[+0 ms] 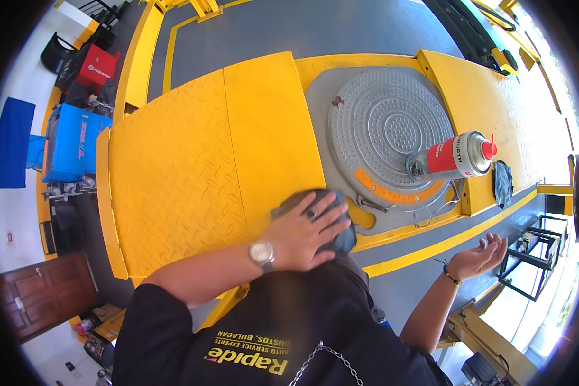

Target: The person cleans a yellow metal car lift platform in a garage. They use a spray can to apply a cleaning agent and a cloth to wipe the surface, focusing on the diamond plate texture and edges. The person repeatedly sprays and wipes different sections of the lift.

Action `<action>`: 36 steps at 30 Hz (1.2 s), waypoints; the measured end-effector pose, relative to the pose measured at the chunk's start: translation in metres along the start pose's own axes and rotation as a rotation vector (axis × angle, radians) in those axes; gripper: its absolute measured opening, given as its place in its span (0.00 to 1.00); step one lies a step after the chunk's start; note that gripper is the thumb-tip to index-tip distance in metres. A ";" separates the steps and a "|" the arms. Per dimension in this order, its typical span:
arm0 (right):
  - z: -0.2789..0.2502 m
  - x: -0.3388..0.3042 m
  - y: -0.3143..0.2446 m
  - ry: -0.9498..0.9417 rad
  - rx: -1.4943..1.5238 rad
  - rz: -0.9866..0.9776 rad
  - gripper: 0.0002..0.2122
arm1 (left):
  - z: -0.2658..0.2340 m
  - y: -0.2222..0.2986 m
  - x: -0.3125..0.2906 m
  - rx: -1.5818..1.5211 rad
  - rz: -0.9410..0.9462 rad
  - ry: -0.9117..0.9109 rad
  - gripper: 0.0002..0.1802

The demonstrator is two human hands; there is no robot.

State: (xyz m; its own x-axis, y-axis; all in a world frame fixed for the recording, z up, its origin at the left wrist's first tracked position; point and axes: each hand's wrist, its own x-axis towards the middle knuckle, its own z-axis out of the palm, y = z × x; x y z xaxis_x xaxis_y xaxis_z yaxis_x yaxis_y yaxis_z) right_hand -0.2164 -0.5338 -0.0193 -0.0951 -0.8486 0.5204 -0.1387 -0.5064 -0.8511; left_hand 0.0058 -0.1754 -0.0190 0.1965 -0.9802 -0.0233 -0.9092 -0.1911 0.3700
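My left hand (305, 233), with a wristwatch and a ring, lies spread flat on a dark grey rag (345, 243), pressing it onto the near edge of a yellow checker-plate ramp (193, 161). My right hand (477, 255) hangs off to the right over the grey floor, palm up, fingers loosely apart, holding nothing; a dark band sits on its wrist. A silver spray can (453, 156) with a red label and red cap lies on its side on a round grey ribbed turntable plate (392, 119) set in the ramp, beyond both hands.
A small black cloth-like thing (502, 184) lies right of the can. A blue machine (71, 143) and a red one (98, 67) stand at the left. A brown door (45, 294) is lower left. A black metal frame (534, 257) stands at the right. Yellow floor lines (444, 243) run alongside the ramp.
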 end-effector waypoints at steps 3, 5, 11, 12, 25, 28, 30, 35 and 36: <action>-0.025 0.010 0.011 -0.029 -0.030 -0.150 0.19 | -0.021 -0.044 -0.011 0.076 -0.062 0.000 0.39; -0.039 -0.002 0.020 -0.082 -0.033 -0.163 0.18 | -0.042 -0.112 0.003 0.227 -0.204 0.117 0.40; -0.022 -0.057 0.025 -0.093 0.246 0.385 0.17 | -0.081 -0.263 0.107 0.328 -0.734 0.289 0.41; -0.016 -0.064 0.026 -0.072 0.316 0.527 0.17 | -0.082 -0.255 0.127 0.319 -0.777 0.282 0.41; -0.043 -0.097 0.030 -0.305 0.171 0.381 0.18 | -0.095 -0.244 0.133 0.263 -0.789 0.192 0.37; -0.038 -0.108 0.039 -0.402 0.081 0.421 0.18 | -0.071 -0.241 0.134 0.342 -0.601 0.206 0.36; -0.035 -0.107 0.044 -0.464 0.054 0.358 0.18 | -0.071 -0.257 0.117 0.342 -0.505 0.282 0.35; -0.056 -0.079 0.044 -0.537 -0.009 0.080 0.20 | -0.101 -0.339 -0.036 0.279 -1.008 0.261 0.34; -0.074 -0.075 0.045 -0.526 -0.036 0.052 0.21 | -0.104 -0.343 -0.064 0.251 -1.081 0.279 0.34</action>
State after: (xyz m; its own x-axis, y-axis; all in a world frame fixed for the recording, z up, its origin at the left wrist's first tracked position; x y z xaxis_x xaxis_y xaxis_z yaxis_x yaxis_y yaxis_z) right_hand -0.2883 -0.4815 -0.0917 0.4039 -0.8389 0.3648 -0.1811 -0.4642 -0.8670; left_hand 0.3436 -0.0420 -0.0477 0.9664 -0.2569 0.0024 -0.2562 -0.9629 0.0853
